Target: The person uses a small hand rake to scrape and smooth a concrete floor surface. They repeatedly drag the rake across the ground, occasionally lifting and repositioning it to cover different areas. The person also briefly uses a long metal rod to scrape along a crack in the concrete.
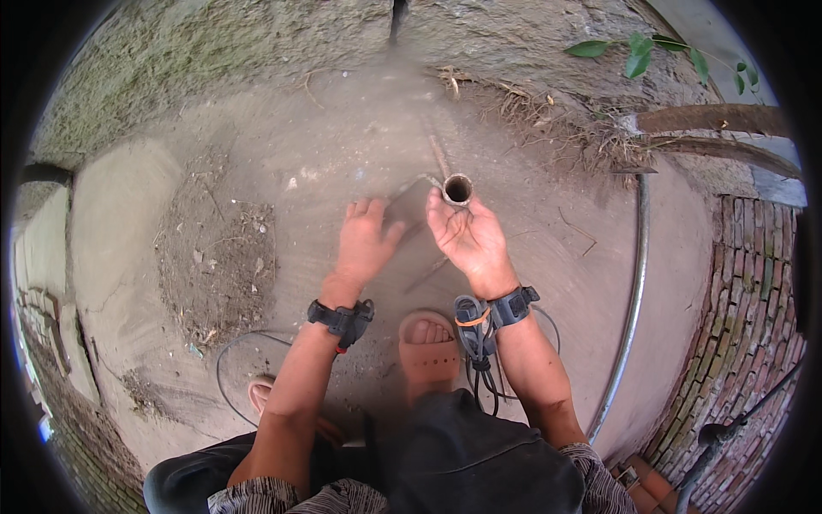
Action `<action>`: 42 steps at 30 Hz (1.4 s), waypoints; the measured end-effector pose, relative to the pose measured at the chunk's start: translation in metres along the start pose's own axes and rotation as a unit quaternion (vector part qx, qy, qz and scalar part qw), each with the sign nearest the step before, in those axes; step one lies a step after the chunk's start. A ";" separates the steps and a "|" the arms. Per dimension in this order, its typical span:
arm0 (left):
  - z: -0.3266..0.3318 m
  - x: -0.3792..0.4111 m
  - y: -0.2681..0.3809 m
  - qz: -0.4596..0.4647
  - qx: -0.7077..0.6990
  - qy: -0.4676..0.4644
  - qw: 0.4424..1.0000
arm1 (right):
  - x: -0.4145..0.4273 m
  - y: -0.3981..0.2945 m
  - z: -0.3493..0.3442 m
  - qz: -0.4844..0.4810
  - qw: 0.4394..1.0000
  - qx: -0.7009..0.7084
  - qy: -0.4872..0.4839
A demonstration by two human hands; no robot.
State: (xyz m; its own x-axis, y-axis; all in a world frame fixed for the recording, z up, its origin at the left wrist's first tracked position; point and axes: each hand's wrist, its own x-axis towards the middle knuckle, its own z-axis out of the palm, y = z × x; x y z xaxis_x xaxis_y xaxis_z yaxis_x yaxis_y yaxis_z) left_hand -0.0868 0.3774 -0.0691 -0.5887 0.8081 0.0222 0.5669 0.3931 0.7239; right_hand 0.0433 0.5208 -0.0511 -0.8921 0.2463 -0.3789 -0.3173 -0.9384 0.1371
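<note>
My right hand (472,238) is turned palm up, with fingers and thumb about the open end of a hollow, worn metal tube (458,189). The tube's mouth faces me, and most of its length is hidden. A thin rusty rod (438,154) runs away behind it; whether the two are joined I cannot tell. To the left, my left hand (366,238) hovers palm down over the dusty ground, slightly blurred, fingers apart and holding nothing. Both wrists carry strapped black devices, and a bundled cable (475,331) hangs at the right one.
A long metal pole with a flat blade (632,171) lies along the right. Swept dirt and debris (221,263) spread at left. Roots and dry litter (565,135) lie by the rough wall (244,58). Wooden trunks (713,120) jut in beside green leaves (639,54). Bricks (738,289) line the right.
</note>
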 end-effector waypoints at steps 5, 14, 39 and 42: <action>0.001 -0.004 0.003 0.026 -0.016 0.015 0.999 | -0.005 0.005 -0.006 0.005 1.000 -0.008 0.000; 0.016 -0.005 0.013 0.054 -0.022 -0.044 0.997 | -0.034 0.004 -0.017 -0.014 0.972 -0.198 0.128; 0.013 -0.009 -0.014 0.048 0.133 -0.034 0.989 | -0.199 -0.015 -0.063 0.002 0.642 -0.672 0.367; -0.011 -0.002 -0.027 0.051 0.040 0.017 0.998 | -0.200 -0.007 -0.066 0.007 0.641 -0.677 0.362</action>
State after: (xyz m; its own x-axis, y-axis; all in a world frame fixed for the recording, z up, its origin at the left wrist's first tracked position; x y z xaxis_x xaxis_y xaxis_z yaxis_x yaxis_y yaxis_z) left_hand -0.1074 0.3607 -0.0813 -0.5438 0.8311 0.1168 0.6686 0.3449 0.6588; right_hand 0.2452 0.4616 -0.0368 -0.3540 0.5181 -0.7786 0.6952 -0.4111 -0.5896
